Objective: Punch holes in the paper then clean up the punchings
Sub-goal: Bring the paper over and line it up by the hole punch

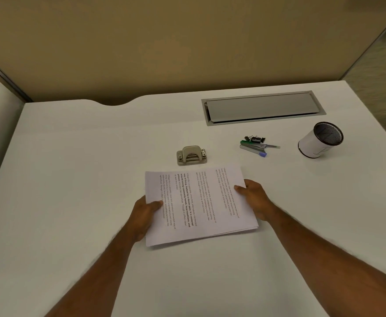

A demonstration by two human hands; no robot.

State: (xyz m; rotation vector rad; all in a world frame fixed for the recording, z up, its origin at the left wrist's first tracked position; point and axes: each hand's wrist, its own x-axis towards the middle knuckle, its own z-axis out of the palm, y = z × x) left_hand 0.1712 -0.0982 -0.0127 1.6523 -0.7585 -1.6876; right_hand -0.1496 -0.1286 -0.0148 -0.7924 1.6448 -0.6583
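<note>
White desk (73, 179): one punch (191, 155), one paper stack (198, 207) just on its near side, one mesh cup (317, 143), one clip-and-pen pile (256, 145). Bold print reads "Defined by a slower pace". Left hand (145, 216) and right hand (254, 199) pinch the stack's side edges, thumbs on top.

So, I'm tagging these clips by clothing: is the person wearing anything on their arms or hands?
Nothing shows. The left hand and right hand have no gloves, and no rings on the fingers in view. The left forearm and right forearm are uncovered to the frame's edge: no sleeves, watch or bracelet.
</note>
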